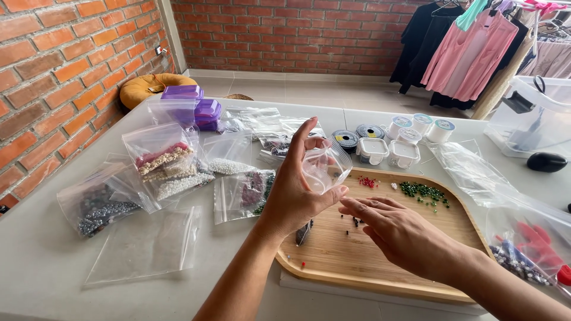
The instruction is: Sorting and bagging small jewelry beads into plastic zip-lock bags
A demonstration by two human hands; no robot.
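The left hand [294, 193] is raised upright on a bent wrist, back toward the camera, thumb and fingers curled into a pinch with the index finger pointing up. The right hand [399, 233] lies low, palm down, fingers extended leftward and slightly spread

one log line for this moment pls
left hand: holds small clear bag up | right hand: flat, fingers out over wooden tray | on tray: green beads, red beads

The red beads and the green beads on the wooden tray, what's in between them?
A few tiny white beads on bare wooden tray, head view.
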